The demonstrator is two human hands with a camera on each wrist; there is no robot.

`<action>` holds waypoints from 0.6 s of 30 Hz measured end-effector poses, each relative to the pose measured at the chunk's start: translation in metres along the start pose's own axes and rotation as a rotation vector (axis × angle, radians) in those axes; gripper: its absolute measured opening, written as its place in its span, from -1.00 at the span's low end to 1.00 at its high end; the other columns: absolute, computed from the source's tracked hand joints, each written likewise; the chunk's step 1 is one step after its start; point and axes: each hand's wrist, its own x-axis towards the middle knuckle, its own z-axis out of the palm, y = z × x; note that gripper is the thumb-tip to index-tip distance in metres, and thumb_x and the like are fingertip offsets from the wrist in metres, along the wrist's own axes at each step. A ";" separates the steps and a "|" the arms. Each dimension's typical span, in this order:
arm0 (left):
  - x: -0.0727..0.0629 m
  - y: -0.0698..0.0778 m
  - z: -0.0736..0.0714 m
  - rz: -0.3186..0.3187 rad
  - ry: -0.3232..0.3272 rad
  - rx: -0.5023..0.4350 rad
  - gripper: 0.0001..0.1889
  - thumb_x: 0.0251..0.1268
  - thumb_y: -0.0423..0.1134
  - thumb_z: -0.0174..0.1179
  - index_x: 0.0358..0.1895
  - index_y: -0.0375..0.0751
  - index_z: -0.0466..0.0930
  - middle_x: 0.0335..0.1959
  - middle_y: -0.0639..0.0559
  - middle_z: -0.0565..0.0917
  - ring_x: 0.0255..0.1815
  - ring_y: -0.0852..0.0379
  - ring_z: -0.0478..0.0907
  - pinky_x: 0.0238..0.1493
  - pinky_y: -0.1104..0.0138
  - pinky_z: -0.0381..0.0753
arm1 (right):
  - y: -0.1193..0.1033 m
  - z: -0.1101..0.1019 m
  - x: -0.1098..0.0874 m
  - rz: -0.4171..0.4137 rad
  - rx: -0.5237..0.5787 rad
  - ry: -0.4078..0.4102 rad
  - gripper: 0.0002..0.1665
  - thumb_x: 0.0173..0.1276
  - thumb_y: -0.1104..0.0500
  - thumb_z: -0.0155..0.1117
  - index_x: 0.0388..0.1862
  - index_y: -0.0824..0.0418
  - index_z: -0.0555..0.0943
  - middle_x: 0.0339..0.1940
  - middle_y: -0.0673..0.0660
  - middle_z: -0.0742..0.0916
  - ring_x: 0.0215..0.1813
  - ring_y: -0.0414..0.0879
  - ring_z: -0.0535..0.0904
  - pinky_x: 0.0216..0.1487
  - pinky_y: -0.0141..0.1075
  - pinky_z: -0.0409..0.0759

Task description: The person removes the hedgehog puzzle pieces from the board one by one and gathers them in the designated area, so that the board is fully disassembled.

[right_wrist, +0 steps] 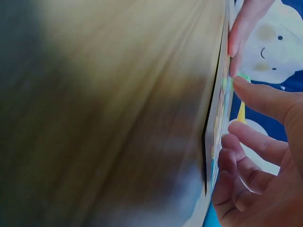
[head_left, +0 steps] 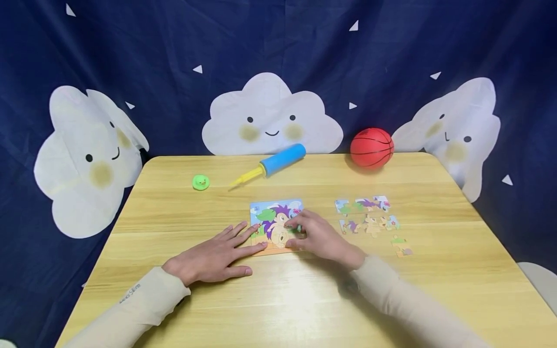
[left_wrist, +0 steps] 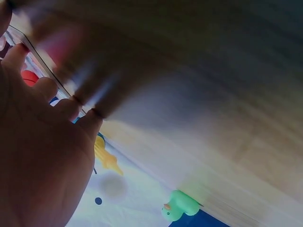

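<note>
A flat puzzle board [head_left: 277,217] printed with a purple-haired hedgehog lies mid-table in the head view. Spread and straight, the fingers of my left hand [head_left: 216,258] rest over the board's left edge. My right hand [head_left: 324,238] is over the board's right side, partly covering the picture. In the right wrist view its thumb [right_wrist: 265,98] and index finger [right_wrist: 258,142] are apart with nothing seen between them; the other fingers bend loosely. To the right lie an upper row of jigsaw pieces [head_left: 370,205], a lower row of pieces [head_left: 371,225] and smaller corner pieces [head_left: 401,246].
Behind the board lies a blue and yellow hand pump [head_left: 278,162]. A green toy duck [head_left: 200,182] sits at the back left, and a red ball [head_left: 372,148] at the back right. A dark blue cloth with clouds hangs beyond the wooden table's [head_left: 165,212] far edge.
</note>
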 end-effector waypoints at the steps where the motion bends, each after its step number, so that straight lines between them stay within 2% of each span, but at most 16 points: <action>1: 0.000 0.000 0.000 -0.001 -0.001 0.000 -0.33 0.73 0.29 -0.02 0.77 0.38 0.13 0.87 0.00 -0.12 0.86 -0.30 -0.18 0.80 -0.25 -0.02 | -0.001 0.001 0.001 0.006 -0.018 -0.006 -0.47 0.34 0.02 0.68 0.21 0.20 0.79 0.06 0.13 0.74 0.19 0.08 0.69 0.27 -0.04 0.73; 3: 0.000 0.000 0.000 -0.003 -0.003 -0.001 -0.33 0.73 0.29 -0.02 0.77 0.40 0.13 0.87 0.01 -0.13 0.86 -0.29 -0.18 0.80 -0.25 -0.03 | -0.002 0.002 0.001 0.017 -0.041 -0.015 -0.47 0.33 0.01 0.69 0.20 0.18 0.80 0.10 0.13 0.74 0.24 0.13 0.68 0.30 0.06 0.71; 5: 0.000 0.000 0.000 -0.001 -0.003 -0.001 -0.33 0.73 0.29 -0.02 0.77 0.40 0.12 0.87 0.01 -0.14 0.86 -0.30 -0.19 0.80 -0.25 -0.03 | -0.002 0.004 0.001 0.023 -0.064 -0.014 -0.49 0.32 0.00 0.70 0.18 0.16 0.82 0.14 0.13 0.75 0.40 0.19 0.64 0.42 0.12 0.66; 6: 0.000 0.000 0.000 -0.001 -0.004 -0.002 -0.33 0.73 0.29 -0.02 0.77 0.40 0.12 0.87 0.01 -0.14 0.86 -0.30 -0.19 0.80 -0.25 -0.03 | -0.002 0.004 0.001 0.017 -0.074 -0.012 -0.51 0.32 0.00 0.69 0.16 0.15 0.82 0.15 0.12 0.75 0.41 0.20 0.63 0.42 0.13 0.66; 10: 0.000 0.000 -0.001 -0.004 -0.006 -0.007 -0.33 0.73 0.28 -0.01 0.77 0.40 0.11 0.87 0.01 -0.15 0.86 -0.31 -0.19 0.80 -0.26 -0.02 | -0.001 0.006 0.002 0.000 -0.075 -0.014 -0.57 0.33 0.02 0.69 0.11 0.14 0.82 0.11 0.10 0.74 0.28 0.11 0.68 0.33 0.05 0.69; 14: 0.000 0.000 -0.001 -0.006 -0.008 -0.011 -0.33 0.73 0.27 0.00 0.77 0.40 0.11 0.87 0.01 -0.15 0.86 -0.31 -0.20 0.80 -0.27 -0.03 | -0.001 0.006 0.003 0.014 -0.040 -0.028 -0.59 0.32 0.08 0.69 0.08 0.16 0.78 0.01 0.08 0.71 -0.06 -0.08 0.60 0.03 -0.17 0.66; 18: 0.000 0.001 -0.001 -0.006 -0.010 -0.016 -0.33 0.73 0.26 0.01 0.77 0.40 0.11 0.87 0.01 -0.15 0.86 -0.31 -0.20 0.80 -0.27 -0.03 | -0.001 0.006 0.004 0.026 0.013 -0.031 -0.61 0.31 0.15 0.70 0.03 0.17 0.71 -0.11 0.06 0.70 -0.14 -0.14 0.57 -0.05 -0.28 0.61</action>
